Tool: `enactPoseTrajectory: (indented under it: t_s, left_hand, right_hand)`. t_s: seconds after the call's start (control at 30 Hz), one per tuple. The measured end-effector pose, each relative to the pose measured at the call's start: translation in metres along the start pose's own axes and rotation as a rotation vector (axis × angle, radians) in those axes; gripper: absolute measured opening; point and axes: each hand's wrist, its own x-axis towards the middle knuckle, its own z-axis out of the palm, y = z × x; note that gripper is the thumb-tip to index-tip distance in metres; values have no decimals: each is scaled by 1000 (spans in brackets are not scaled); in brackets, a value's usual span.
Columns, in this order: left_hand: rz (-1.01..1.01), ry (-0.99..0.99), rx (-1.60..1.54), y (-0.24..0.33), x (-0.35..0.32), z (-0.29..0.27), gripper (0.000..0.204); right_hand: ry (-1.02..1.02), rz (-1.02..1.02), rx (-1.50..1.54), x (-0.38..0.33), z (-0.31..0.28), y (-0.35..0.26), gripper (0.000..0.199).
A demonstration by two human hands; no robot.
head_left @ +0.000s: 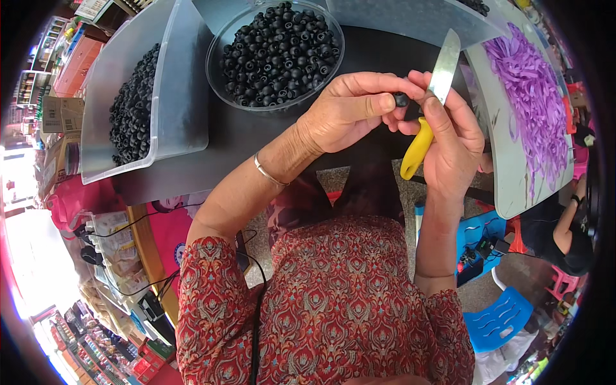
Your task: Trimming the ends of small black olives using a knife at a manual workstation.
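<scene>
Hands at work over a dark table [247, 138], seen from above. L hand [343, 112]: thumb & index pinch 1 small round black piece [401, 99], held up clear of the tabletop, approx. midway btwn the 2 hands. R hand [452, 144]: fingers closed round a knife [444, 64] w/ yellow handle [417, 151]; handle slants down-left below the thumb, blade points up & away from the body. Blade is just R of the piece, w/ a gap btwn; whether R fingertips touch the piece, cannot tell. L wrist bears a silvery bangle [266, 170].

Surroundings: beyond the L forearm, a round clear bowl [213, 64] full of similar black pieces [276, 54], some showing a hole. To its L, a translucent bin [183, 109] w/ more black pieces. At the far edge, a 2nd translucent bin [391, 16], also w/ some. Far R: purple strips [532, 102] heaped on a pale tray-like surface [516, 186]. Nearest the camera: the wearer's red patterned top [340, 301].
</scene>
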Motion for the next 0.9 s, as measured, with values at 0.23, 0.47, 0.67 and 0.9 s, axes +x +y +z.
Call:
enactPoseTrajectory:
  t_s: [0.23,0.47,0.67,0.9]
  left_hand:
    - [-27,14,5,9,-1,9,24]
    - [145,107,627,4,-4,25,21]
    - [489,253,1527,69,-39,87,29]
    - [328,795,2447,179,-86,78,11]
  right_hand:
    - [74,54,84,1,-10,-4,25]
    - [122,226,214,21,-41,29,28]
    - [108,276,187,23,-39,42,29]
    - [59,285,152,21,-45,41,26]
